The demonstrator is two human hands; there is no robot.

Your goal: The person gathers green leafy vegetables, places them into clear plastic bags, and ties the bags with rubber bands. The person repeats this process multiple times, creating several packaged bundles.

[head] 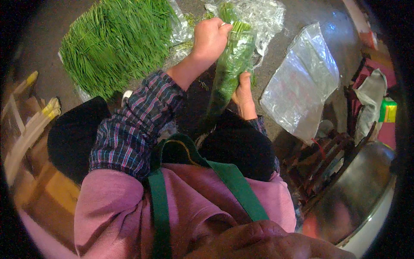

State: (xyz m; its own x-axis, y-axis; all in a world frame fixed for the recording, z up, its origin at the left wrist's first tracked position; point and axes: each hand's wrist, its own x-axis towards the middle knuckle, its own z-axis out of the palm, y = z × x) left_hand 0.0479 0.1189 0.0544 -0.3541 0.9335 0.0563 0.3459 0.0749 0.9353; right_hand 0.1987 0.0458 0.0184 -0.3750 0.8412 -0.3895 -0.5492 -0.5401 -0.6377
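Note:
In front of me a clear plastic bag (235, 53) stands tilted, packed with long green leafy stalks that look like garlic chives. Their pale cut ends (241, 26) show at its upper opening. My left hand (211, 36) pinches the bag's rim beside those ends. Lower down, my right hand (245, 97) grips the bag's right side, thumb up and fingers mostly hidden behind it. A large heap of the same greens (118, 42) lies on the ground to the left. Just beyond the bag, more green stalks (227, 10) rest by crumpled plastic.
Crumpled clear plastic film (266, 19) lies behind the bag. Flat clear plastic bags (299, 84) are spread on the ground at right. A large metal basin (359, 191) stands at lower right, near a green and yellow container (388, 110). Pale yellow-ended strips (34, 132) stick up at left.

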